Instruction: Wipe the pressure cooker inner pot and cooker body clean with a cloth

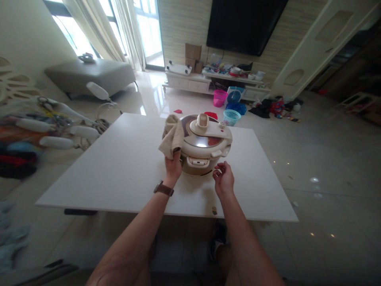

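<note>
A cream and brown electric pressure cooker (199,162) stands upright on the white table (127,159), its lid on. My left hand (173,166) is closed on a beige cloth (173,135), which drapes against the cooker's left side. A brown watch strap is round that wrist. Just off the cooker's front right, my right hand (224,178) hovers with fingers loosely curled and apart, holding nothing that I can see. A small dark object (214,211) lies by the table's front edge.
Behind the table, a low white cabinet (190,84) carries boxes and clutter. Pink (219,98) and turquoise (231,116) baskets sit on the floor before it. White lamp arms (85,132) reach close to the table's left edge. A grey bench (89,77) stands near the window.
</note>
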A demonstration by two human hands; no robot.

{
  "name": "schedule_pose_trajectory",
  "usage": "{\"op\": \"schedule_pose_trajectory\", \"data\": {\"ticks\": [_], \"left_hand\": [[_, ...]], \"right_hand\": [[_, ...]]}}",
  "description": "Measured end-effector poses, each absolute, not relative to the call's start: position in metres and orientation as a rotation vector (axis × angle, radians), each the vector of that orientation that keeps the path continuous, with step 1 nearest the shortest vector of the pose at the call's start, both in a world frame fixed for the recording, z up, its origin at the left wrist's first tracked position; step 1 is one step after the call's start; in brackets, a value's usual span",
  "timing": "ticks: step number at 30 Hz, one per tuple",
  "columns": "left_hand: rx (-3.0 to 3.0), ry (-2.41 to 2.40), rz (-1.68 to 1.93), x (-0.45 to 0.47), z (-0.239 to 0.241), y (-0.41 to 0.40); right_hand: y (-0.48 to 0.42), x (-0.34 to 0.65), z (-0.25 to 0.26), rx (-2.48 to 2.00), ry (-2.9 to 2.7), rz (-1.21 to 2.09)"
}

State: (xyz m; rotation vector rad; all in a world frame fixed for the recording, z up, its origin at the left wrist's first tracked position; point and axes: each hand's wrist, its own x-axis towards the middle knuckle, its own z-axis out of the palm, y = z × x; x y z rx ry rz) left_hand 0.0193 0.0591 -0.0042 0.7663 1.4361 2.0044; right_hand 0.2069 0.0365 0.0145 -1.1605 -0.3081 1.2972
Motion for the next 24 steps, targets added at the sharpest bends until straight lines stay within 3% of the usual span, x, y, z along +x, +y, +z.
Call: {"op": "schedule_pose_trajectory", "data": {"ticks": [7,14,24], "left_hand": [[0.459,1.478,2.058,0.050,-0.030,0.043],[0.492,1.454,1.860,0.117,-0.047,-0.018],[0.428,1.527,2.001,0.057,-0.043,0.043]], "right_hand": [[0.039,0.209,0.021,-1.138,-0.242,1.329],[0.042,0.211,0.031,-1.120,-0.196,1.348],[0.039,0.219,0.034,-1.124,-0.185,1.346]]}}
